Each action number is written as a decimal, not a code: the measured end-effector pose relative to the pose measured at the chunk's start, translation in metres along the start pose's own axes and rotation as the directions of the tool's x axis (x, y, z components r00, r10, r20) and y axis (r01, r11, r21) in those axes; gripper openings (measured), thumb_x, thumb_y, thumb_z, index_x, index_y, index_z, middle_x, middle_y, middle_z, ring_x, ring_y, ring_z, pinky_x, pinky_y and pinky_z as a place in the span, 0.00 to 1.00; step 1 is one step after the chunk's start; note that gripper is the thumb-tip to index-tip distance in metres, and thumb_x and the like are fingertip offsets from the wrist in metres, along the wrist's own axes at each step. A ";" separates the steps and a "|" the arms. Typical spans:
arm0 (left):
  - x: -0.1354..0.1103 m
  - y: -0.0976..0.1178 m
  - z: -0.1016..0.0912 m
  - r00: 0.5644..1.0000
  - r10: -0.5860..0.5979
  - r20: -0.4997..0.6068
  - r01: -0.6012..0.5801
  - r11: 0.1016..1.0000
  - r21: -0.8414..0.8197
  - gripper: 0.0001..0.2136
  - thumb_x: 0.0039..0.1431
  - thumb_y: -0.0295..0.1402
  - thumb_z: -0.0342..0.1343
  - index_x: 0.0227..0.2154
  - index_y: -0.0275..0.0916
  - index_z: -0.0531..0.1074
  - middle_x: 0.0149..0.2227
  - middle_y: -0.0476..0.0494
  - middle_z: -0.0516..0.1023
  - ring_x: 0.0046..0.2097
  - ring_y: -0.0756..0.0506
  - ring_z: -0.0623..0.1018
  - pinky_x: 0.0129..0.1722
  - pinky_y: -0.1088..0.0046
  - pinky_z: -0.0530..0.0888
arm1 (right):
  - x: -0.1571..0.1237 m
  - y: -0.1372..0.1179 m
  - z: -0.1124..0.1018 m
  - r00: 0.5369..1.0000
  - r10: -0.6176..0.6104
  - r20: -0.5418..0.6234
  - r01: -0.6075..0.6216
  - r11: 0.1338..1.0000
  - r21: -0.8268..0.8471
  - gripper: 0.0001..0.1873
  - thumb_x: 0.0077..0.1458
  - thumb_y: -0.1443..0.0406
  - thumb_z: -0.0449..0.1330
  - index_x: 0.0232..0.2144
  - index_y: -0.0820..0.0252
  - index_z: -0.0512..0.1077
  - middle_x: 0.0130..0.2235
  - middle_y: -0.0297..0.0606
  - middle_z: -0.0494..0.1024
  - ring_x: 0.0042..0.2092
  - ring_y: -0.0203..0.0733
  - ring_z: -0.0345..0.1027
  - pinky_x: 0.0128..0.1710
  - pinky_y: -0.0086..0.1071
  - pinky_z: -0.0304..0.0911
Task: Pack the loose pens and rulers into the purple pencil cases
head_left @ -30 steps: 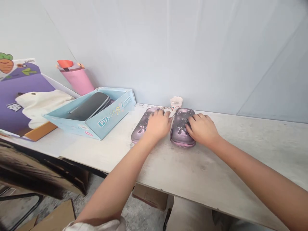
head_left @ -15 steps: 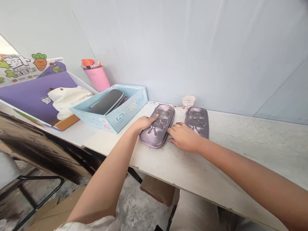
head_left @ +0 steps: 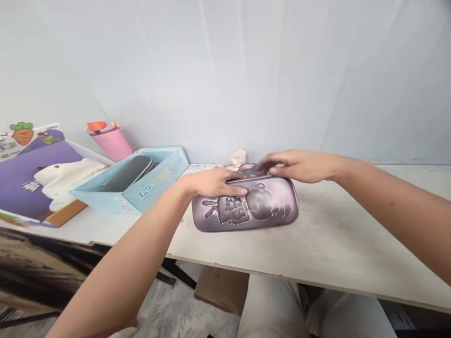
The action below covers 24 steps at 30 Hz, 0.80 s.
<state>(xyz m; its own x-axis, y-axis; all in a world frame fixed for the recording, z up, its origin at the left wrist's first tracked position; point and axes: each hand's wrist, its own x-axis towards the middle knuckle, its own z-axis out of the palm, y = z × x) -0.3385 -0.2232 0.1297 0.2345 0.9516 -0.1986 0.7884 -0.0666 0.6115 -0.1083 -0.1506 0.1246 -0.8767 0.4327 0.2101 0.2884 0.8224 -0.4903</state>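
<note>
A dark grey-purple pencil case (head_left: 268,206) with embossed cartoon figures lies crosswise over the table, tilted so its decorated face shows. My left hand (head_left: 218,183) is shut on its far left edge, thumb on the decorated face. My right hand (head_left: 292,165) is at the case's far edge, right of the middle. Its fingertips are smeared by motion, and whether they pinch anything is not visible. Behind them is a second, similar pencil case (head_left: 248,169), mostly hidden by the first case and my right hand.
A small paper cup (head_left: 238,158) stands by the wall. To the left are a light blue box (head_left: 155,183) with a dark grey case (head_left: 128,172) inside, a pink tumbler (head_left: 114,143), and a purple display box (head_left: 21,171) holding a white cloth item (head_left: 68,178). The table's front edge runs below.
The pencil case has turned from lengthwise to crosswise and tilted up, still in my left hand. My right hand has moved to its far edge. The camera view has shifted right.
</note>
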 end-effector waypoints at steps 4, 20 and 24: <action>0.026 0.052 0.020 0.992 0.041 0.119 -0.063 0.979 0.192 0.15 0.35 0.46 0.63 0.23 0.41 0.73 0.24 0.51 0.74 0.29 0.47 0.72 0.28 0.77 0.63 | -0.051 0.011 -0.014 0.969 0.127 0.211 -0.126 0.992 -0.016 0.12 0.53 0.65 0.51 0.39 0.56 0.71 0.41 0.33 0.75 0.40 0.36 0.67 0.36 0.28 0.61; 0.110 0.141 0.100 0.786 0.136 -0.603 -0.387 0.869 -0.308 0.26 0.49 0.56 0.49 0.32 0.34 0.71 0.30 0.43 0.76 0.34 0.46 0.74 0.33 0.73 0.68 | -0.183 0.060 -0.080 0.769 -0.044 -0.638 -0.546 0.476 -0.690 0.16 0.60 0.66 0.41 0.34 0.57 0.69 0.32 0.39 0.73 0.33 0.41 0.62 0.35 0.35 0.49; 0.137 0.154 0.122 0.789 -0.059 -0.611 -0.461 0.599 -0.654 0.26 0.51 0.55 0.48 0.35 0.33 0.71 0.35 0.40 0.78 0.38 0.45 0.76 0.36 0.72 0.72 | -0.185 0.058 -0.040 0.833 -0.025 -0.552 -0.470 0.494 -0.732 0.13 0.56 0.70 0.44 0.32 0.60 0.69 0.30 0.41 0.73 0.32 0.42 0.63 0.31 0.35 0.47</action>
<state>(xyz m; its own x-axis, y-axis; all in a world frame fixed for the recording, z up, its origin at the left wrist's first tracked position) -0.1156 -0.1402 0.1029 -0.2090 0.9384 0.2751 -0.0077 -0.2828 0.9591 0.0859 -0.1683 0.0917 -0.5254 0.5439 0.6543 0.8360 0.4731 0.2780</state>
